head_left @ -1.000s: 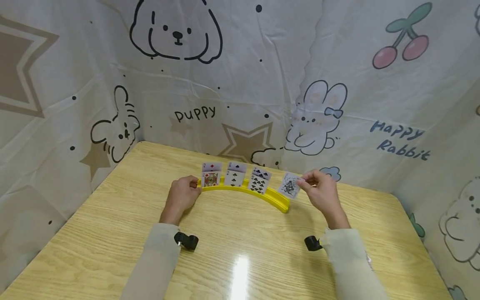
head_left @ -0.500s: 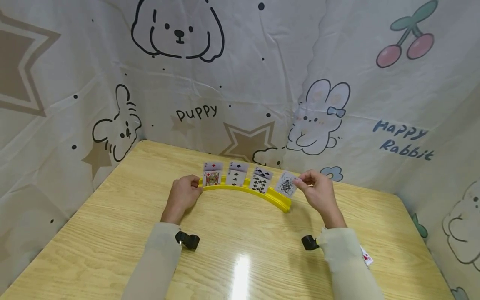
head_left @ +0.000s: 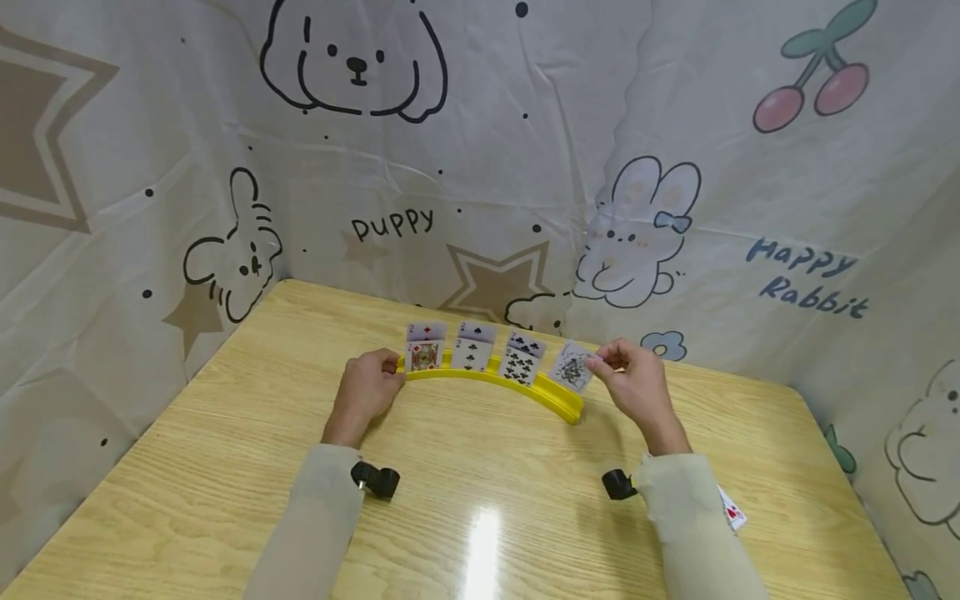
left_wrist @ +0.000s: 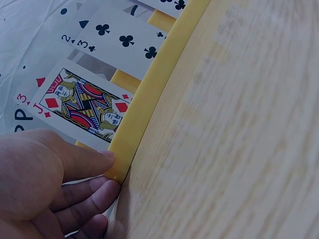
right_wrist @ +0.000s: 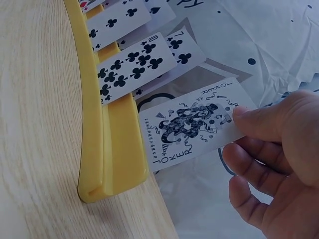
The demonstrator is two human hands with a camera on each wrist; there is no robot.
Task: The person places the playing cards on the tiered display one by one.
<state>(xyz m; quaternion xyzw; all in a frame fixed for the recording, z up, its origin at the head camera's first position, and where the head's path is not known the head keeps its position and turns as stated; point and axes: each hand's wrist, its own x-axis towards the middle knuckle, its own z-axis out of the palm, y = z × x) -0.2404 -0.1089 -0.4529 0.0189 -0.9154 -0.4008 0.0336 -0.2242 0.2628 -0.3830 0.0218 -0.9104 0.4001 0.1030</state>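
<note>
A curved yellow card holder [head_left: 567, 407] stands on the table with paired playing cards upright in it. My left hand [head_left: 363, 396] pinches its left end, thumb in front, as the left wrist view shows. Nearest that hand is a jack of diamonds [left_wrist: 84, 104], in front of a red three. Farther along are a three of clubs [left_wrist: 117, 40] before a two, and a ten of clubs [right_wrist: 137, 67] before a seven. My right hand [head_left: 637, 392] pinches the top corner of a joker [right_wrist: 192, 124], tilted at the holder's right part. Whether its lower edge sits in a groove, I cannot tell.
Beside my right sleeve, a playing card with a red heart [head_left: 733, 510] lies on the wooden table [head_left: 487, 458], partly covered by the sleeve. A printed cloth [head_left: 465, 158] hangs behind the table. Small black cameras [head_left: 377, 482] are on both wrists.
My right hand has shifted slightly left with the joker, closer to the ten of clubs, then held nearly still. More of the heart card shows beside the sleeve. My left hand keeps its grip.
</note>
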